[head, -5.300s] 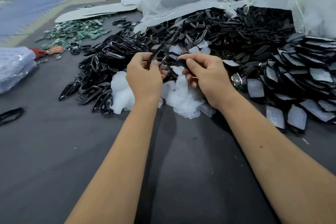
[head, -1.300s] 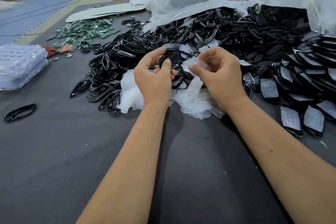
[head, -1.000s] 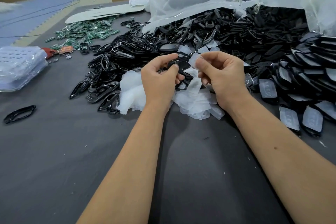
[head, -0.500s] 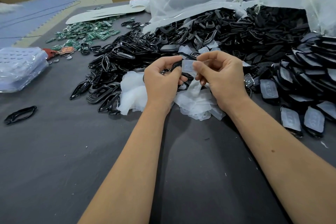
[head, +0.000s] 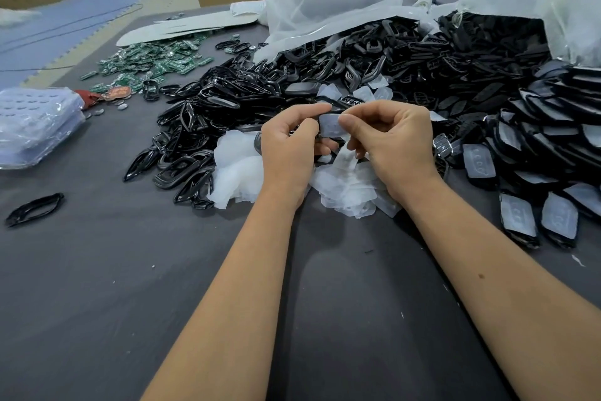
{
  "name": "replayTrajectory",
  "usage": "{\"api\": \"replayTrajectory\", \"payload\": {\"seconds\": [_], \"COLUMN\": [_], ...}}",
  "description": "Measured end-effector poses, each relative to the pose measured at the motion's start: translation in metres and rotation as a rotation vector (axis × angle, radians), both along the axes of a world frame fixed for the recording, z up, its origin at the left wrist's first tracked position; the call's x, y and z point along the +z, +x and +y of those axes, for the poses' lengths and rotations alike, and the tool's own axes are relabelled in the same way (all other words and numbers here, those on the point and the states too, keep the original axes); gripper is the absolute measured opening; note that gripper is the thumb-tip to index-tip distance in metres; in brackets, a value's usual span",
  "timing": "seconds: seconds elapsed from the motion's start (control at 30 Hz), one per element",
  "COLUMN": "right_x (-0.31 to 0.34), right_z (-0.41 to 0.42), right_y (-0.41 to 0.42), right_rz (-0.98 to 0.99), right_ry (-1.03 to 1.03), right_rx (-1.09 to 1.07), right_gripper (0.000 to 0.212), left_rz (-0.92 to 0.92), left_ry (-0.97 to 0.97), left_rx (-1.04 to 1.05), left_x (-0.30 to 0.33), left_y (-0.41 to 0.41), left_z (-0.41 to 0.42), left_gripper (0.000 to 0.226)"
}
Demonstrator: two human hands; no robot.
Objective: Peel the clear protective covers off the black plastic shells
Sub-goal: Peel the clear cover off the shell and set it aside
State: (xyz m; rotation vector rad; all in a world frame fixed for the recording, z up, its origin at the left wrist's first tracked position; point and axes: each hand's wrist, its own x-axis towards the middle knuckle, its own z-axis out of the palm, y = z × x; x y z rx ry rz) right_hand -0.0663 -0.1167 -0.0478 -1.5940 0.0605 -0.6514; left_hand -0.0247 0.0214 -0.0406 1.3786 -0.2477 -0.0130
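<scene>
Bench [head: 97,303]: grey, under our forearms.
Left hand [head: 286,147]: grip curled round a black shell [head: 331,112], mostly hidden by our fingers.
Right hand [head: 393,140]: thumb and forefinger pinch the clear cover [head: 331,127] on that shell.
Peeled covers [head: 348,186]: heaped just below our hands.
Shell pile [head: 374,75]: at 12 o'clock, well beyond.
Covered shells [head: 520,215]: at 3 o'clock.

Held shell [head: 328,108]: black, glossy, mostly hidden, pinched at chest of pile.
Clear cover [head: 330,125]: translucent, partly lifted off held shell.
Peeled covers [head: 349,187]: crumpled whitish heap on table.
Covered shells [head: 520,215]: lay at right, covers on.
</scene>
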Motion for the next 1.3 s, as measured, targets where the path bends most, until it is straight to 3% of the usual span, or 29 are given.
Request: {"api": "replayTrajectory", "payload": {"seconds": [0.13, 0.37, 0.83, 1.3], "right_x": [0.001, -0.001, -0.001, -0.001], "right_z": [0.001, 0.0, 0.001, 0.0], "right_y": [-0.001, 0.001, 0.001, 0.002], "right_rz": [0.013, 0.054, 0.082, 0.121], "right_ry": [-0.011, -0.08, -0.088, -0.135], "right_rx": [0.033, -0.163, -0.199, -0.222], "right_gripper": [0.01, 0.024, 0.023, 0.028], "left_rz": [0.005, -0.025, -0.145, -0.114], "left_ry": [0.028, 0.044, 0.139, 0.097], "left_rx": [0.014, 0.007, 0.027, 0.002], "left_x": [0.0, -0.001, -0.006, -0.01], "left_y": [0.0, 0.0, 0.002, 0.006], "left_z": [0.0, 0.0, 0.001, 0.001], "left_gripper": [0.039, 0.037, 0.022, 0.014]}}
